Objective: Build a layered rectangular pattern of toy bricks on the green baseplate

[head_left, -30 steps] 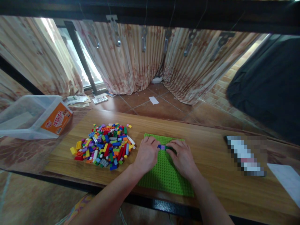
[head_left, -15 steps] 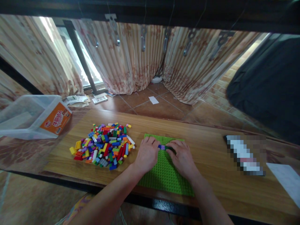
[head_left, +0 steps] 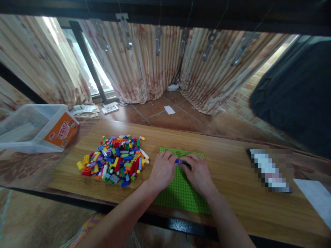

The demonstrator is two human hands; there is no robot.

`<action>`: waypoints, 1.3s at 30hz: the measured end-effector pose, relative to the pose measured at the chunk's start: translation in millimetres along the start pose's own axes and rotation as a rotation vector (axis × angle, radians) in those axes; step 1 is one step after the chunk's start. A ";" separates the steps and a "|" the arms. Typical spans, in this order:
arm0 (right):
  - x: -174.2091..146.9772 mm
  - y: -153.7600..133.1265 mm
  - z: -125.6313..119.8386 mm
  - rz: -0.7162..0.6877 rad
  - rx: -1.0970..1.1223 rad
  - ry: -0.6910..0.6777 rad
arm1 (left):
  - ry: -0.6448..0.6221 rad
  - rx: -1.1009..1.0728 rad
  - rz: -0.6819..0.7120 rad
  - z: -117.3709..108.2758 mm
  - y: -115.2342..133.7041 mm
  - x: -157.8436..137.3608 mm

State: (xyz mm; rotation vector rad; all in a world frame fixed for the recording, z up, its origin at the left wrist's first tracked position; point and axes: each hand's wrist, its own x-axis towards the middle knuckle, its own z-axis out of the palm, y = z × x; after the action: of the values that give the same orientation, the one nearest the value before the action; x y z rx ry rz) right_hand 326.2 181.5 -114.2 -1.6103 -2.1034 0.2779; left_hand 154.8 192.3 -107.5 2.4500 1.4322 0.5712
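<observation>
A green studded baseplate (head_left: 181,199) lies on the wooden table in front of me. My left hand (head_left: 163,169) is over its left part, fingers closed at the left end of some small blue and purple toy bricks (head_left: 178,161). From the other side, my right hand (head_left: 198,172) pinches at the same bricks, its thumb and fingertips touching the purple part. A dark piece (head_left: 187,165) shows under the right fingers, mostly hidden. Whether the bricks are pressed onto the studs cannot be seen.
Left of the baseplate spreads a pile of mixed coloured bricks (head_left: 113,160). A clear plastic bin (head_left: 33,129) with an orange label lies past the table's left end. On the right are a blurred-out dark-edged object (head_left: 270,170) and a white sheet (head_left: 314,198).
My right hand has shifted slightly left, closing in on the purple brick and covering more of it. My left hand stays nearly where it was.
</observation>
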 end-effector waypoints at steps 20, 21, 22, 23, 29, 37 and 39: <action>0.1 -4.2 -1.1 0.023 -0.011 -0.006 | -0.005 -0.004 0.000 0.3 0.1 -0.1; 0.1 -4.5 -1.3 0.024 -0.009 -0.006 | -0.009 -0.001 0.001 -0.1 0.2 -0.1; 0.1 -4.8 -1.5 0.026 -0.009 -0.004 | -0.011 0.001 0.003 -0.4 0.2 -0.1; 0.2 -5.0 -1.6 0.028 -0.009 -0.002 | -0.012 0.002 0.005 -0.6 0.2 -0.2; 0.3 -4.1 -1.4 0.021 -0.015 0.004 | -0.015 0.003 0.013 -0.5 0.1 -0.5; 1.2 -4.0 -2.2 0.027 0.003 -0.019 | 0.010 -0.001 0.013 0.0 -0.5 -1.2; 1.6 -4.4 -3.1 0.030 0.006 -0.028 | 0.017 -0.016 0.013 0.0 -0.9 -0.8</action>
State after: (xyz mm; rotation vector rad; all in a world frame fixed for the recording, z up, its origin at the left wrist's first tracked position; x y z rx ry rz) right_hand 323.7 181.4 -109.3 -1.6447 -2.0982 0.3187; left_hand 153.8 192.0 -108.0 2.4496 1.4133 0.6061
